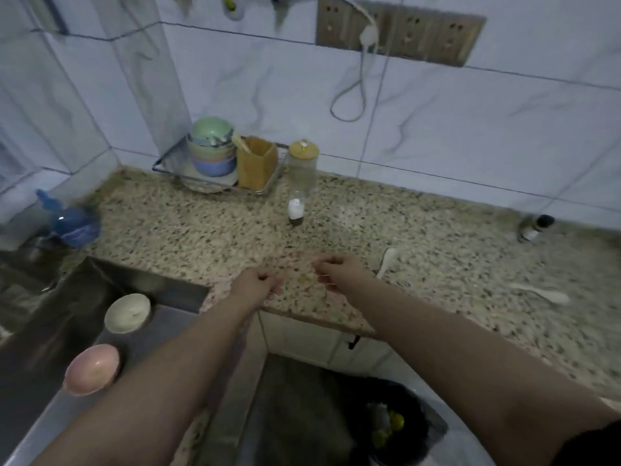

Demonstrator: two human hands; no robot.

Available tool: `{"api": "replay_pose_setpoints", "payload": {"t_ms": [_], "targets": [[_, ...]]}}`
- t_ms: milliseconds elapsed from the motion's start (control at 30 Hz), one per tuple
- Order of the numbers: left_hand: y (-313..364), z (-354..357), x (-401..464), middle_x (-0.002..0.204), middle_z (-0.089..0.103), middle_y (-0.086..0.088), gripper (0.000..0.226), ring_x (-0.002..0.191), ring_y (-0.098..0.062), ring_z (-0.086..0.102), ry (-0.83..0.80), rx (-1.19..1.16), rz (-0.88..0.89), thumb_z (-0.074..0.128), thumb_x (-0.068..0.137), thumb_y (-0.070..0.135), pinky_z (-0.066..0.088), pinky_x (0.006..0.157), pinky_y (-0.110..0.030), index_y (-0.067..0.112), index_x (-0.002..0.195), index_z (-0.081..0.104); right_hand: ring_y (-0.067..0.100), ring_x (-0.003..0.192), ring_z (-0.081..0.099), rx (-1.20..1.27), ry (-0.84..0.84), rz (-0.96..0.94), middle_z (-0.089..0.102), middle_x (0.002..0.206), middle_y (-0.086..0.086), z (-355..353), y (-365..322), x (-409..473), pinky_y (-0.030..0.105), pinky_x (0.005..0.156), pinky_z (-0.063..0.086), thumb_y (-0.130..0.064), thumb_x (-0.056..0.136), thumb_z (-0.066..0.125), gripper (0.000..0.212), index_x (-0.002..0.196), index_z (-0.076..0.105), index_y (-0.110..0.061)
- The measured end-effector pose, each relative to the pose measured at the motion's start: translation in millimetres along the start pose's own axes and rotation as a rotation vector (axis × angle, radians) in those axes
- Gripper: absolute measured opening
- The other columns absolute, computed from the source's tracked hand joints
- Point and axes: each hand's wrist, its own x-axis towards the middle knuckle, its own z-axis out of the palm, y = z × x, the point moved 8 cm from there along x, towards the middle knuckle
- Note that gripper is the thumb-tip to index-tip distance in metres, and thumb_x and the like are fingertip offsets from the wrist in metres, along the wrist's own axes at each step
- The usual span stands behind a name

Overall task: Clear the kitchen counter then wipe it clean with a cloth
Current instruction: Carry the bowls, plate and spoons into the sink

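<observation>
Speckled beige granite counter point(369, 230), running from the steel sink point(50, 314) on the left along the tiled wall, front edge just under both wrists. Left hand point(257, 285) and right hand point(339, 272) low over that edge, fingers curled; holding anything or not, cannot tell. Small yellowish scraps point(304, 279) between them. Bare stone behind, up to a small clear salt bottle point(296, 208). Two white spoons point(386, 260) point(541, 292) right. White bowl point(127, 312), pink bowl point(91, 368) in the sink.
</observation>
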Motion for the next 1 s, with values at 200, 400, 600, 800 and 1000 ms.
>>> {"api": "replay_pose_setpoints", "payload": {"t_ms": [200,400,600,800,1000], "targets": [[61,138,15,0.09,0.071,-0.011,0.023,0.058,-0.011,0.056,-0.137,0.067,0.03,0.06,0.096,0.02,0.041,0.045,-0.017,0.001,0.104,0.07,0.011,0.061,0.063,0.123,0.195,0.102,0.067,0.069,0.0,-162,48,9,0.023,0.055,0.047,-0.019,0.094,0.065,0.012,0.084,0.066,-0.015],[83,225,32,0.112,0.066,-0.01,0.034,0.088,-0.022,0.059,-0.071,0.355,0.006,0.059,0.094,0.028,0.044,0.069,-0.026,0.011,0.123,0.061,0.014,0.064,0.06,0.203,0.326,0.178,0.065,0.075,0.004,-294,104,7,0.025,0.056,0.045,-0.017,0.096,0.062,0.013,0.085,0.066,-0.013],[80,256,62,0.12,0.065,-0.016,0.046,0.108,-0.031,0.061,0.031,0.487,0.01,0.063,0.091,0.035,0.049,0.087,-0.033,0.006,0.127,0.059,0.016,0.061,0.061,0.236,0.412,0.265,0.066,0.08,0.008,-373,158,13,0.026,0.049,0.044,-0.015,0.095,0.064,0.012,0.1,0.067,-0.005],[66,270,82,0.1,0.067,-0.019,0.034,0.089,-0.034,0.062,0.073,0.516,0.002,0.063,0.091,0.032,0.044,0.067,-0.032,0.004,0.11,0.064,0.021,0.062,0.057,0.287,0.45,0.295,0.063,0.082,0.012,-403,193,22,0.026,0.051,0.046,-0.006,0.098,0.056,0.012,0.106,0.064,-0.001],[79,293,85,0.077,0.061,-0.005,0.018,0.069,-0.021,0.054,0.038,0.647,0.099,0.063,0.091,0.029,0.041,0.061,-0.029,0.012,0.096,0.066,0.025,0.076,0.069,0.055,0.547,0.228,0.07,0.09,0.009,-436,209,39,0.04,0.077,0.06,-0.016,0.096,0.059,0.013,0.106,0.065,-0.011]]}}
